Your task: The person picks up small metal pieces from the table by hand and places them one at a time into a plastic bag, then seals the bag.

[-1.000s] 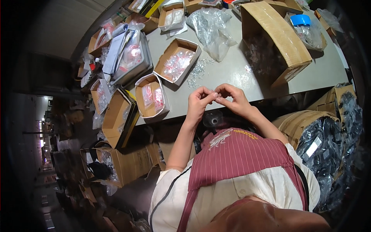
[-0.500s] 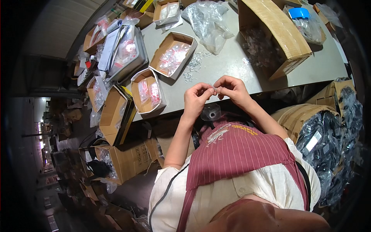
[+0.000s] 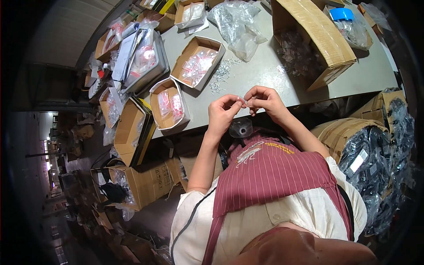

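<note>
Both hands meet just past the table's near edge, fingertips almost touching. My left hand (image 3: 223, 112) is closed in a pinch on a small clear piece with a hint of red, mostly hidden by the fingertips. My right hand (image 3: 266, 104) pinches at the same spot from the other side; what lies in its fingers is too small to name. Beyond them, thin silvery metal pieces (image 3: 218, 79) are scattered on the grey table (image 3: 265, 66). Left of these stands an open carton (image 3: 216, 68) of small clear bags with red marks. A smaller white-edged box (image 3: 154, 99) holds similar bags.
A large cardboard box (image 3: 322, 31) lies open toward me at the right, dark clear pieces inside. A plastic bag (image 3: 247, 39) of metal pieces sits at the back. Left stand a grey bin (image 3: 161, 57) and an open carton (image 3: 126, 137); wrapped bundles (image 3: 366, 154) are right of me.
My left hand has shifted very slightly left, and the fingertips have changed their pinch a little. The small piece shows a bit more between them.
</note>
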A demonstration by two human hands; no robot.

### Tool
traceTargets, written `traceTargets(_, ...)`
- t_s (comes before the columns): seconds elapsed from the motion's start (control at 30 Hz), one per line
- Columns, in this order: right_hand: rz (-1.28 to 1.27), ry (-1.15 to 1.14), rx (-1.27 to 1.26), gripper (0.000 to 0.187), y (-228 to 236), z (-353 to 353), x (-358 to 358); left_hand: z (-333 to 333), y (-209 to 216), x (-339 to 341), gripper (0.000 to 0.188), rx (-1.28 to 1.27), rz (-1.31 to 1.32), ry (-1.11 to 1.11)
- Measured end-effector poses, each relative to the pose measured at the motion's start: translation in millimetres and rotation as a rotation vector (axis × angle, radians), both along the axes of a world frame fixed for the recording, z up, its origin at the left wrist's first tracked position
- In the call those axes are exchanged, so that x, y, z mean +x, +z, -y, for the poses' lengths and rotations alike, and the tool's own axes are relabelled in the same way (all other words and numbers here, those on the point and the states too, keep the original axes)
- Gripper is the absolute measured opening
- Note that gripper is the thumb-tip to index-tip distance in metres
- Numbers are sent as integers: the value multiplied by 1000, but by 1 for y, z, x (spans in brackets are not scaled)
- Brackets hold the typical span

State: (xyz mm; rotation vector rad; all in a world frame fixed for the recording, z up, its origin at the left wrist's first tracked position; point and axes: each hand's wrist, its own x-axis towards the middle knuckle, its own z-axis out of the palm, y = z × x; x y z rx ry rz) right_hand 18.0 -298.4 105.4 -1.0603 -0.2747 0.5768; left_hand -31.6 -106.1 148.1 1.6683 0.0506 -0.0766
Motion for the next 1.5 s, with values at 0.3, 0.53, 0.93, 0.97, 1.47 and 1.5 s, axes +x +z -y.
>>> traceTargets(0.3, 508, -74, -309, 25, 4, -8, -5, 2, -14, 1, 10, 127, 72, 62)
traceTargets(0.53, 771, -126, -457, 27, 2, -6, -4, 8, -10, 0, 13, 422, 133, 68)
traceTargets(0.93, 655, -149, -634, 15, 8, -2, -4, 7, -9, -1, 15, 505, 170, 11)
traceTargets(0.97, 676, -154, -621, 15, 7, -2, -4, 7, -7, -1, 15, 527, 160, 2)
traceTargets(1.47, 756, -290, -732, 13, 13, -3, -8, 33, -6, -14, 14, 724, 361, 146)
traceTargets(1.5, 813, -377, -709, 12, 14, -4, -8, 32, -7, -13, 14, 724, 364, 148)
